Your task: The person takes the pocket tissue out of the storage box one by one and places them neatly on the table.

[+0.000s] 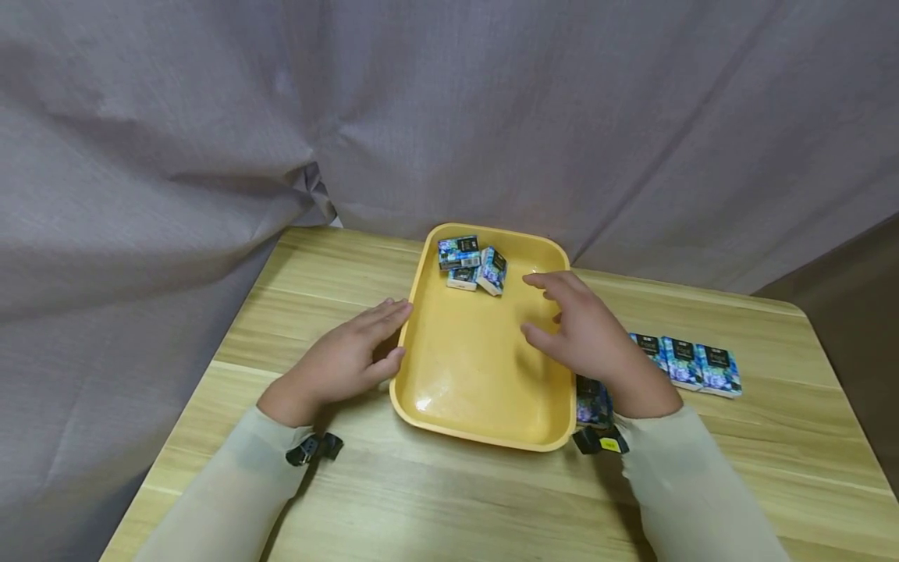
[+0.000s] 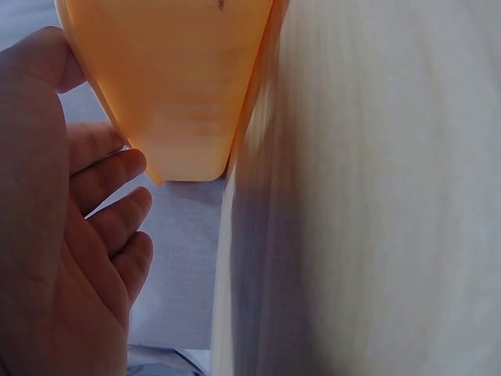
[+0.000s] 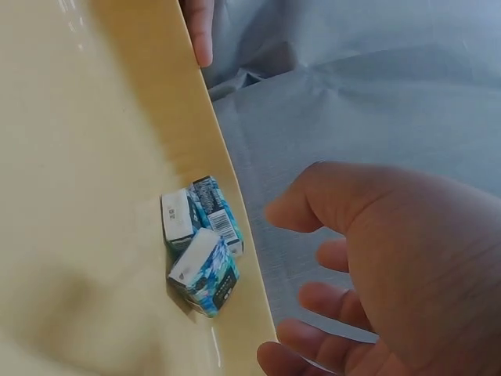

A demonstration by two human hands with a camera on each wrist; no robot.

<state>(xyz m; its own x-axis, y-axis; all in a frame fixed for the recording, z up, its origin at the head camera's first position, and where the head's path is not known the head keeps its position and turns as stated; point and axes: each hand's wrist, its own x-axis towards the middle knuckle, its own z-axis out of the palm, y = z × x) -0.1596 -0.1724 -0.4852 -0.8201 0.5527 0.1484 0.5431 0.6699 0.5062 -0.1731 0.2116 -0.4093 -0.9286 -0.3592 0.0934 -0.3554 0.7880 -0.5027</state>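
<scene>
A yellow plastic tray lies on the wooden table. Inside its far left corner are three small blue patterned boxes, one leaning on another; the right wrist view shows the same boxes. My left hand touches the tray's left rim with its fingertips; the left wrist view shows those fingers along the rim, fairly straight. Over the tray's right side hovers my right hand, thumb and fingers spread apart and nothing between them.
Right of the tray, several matching boxes stand in a row on the table. Another box is partly hidden beneath the right wrist, near its black strap. A grey curtain hangs behind the table.
</scene>
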